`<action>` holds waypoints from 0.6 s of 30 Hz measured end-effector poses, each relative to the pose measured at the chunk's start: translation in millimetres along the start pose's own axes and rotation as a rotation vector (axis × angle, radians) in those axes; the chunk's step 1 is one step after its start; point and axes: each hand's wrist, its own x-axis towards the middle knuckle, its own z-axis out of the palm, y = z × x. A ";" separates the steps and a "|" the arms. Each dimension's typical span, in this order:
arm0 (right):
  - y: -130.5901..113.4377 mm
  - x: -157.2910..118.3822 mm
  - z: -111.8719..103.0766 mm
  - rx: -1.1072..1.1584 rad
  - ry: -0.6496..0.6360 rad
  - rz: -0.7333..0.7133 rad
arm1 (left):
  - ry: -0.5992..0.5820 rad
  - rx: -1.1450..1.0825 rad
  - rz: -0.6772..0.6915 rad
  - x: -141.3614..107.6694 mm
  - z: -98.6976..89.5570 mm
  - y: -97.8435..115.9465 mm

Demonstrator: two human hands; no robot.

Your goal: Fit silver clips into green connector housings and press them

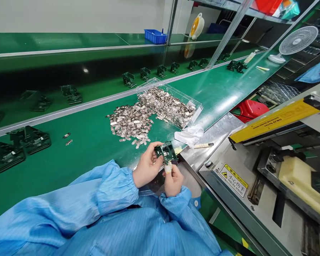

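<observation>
A small green circuit board (167,151) with dark and silvery parts is held near the bench's front edge. My left hand (147,166) grips its left side between thumb and fingers. At its lower edge is my right hand (172,179), with a whitish wrap on the thumb or a finger and the fingers curled in; whether a small part is pinched there is too small to tell. Just beyond the hands lies a heap of small metal pieces (132,122), beside a clear plastic box (196,115) filled with similar pieces. A white cloth (189,136) rests right of the board.
Dark board assemblies (30,139) lie at the left of the green bench (82,156); others (236,66) sit farther right. At the right stands a machine with a yellow bar (277,119). A blue bin (155,36) and fans (298,40) are behind. Another person's blue sleeve (313,72) shows.
</observation>
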 end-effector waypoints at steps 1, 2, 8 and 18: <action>3.2 -1.2 -1.5 -0.017 -0.006 -0.018 | 0.004 0.016 -0.002 -0.3 0.0 0.1; 5.7 -2.2 -3.1 -0.034 -0.015 -0.035 | 0.009 0.025 -0.004 -0.4 0.2 0.2; 0.9 -1.8 -14.8 -0.098 -0.145 -0.085 | 0.027 0.049 -0.018 0.4 -0.4 -1.5; -18.5 -0.2 -39.9 -0.124 -0.364 0.144 | 0.030 -0.166 -0.052 4.6 -3.8 7.1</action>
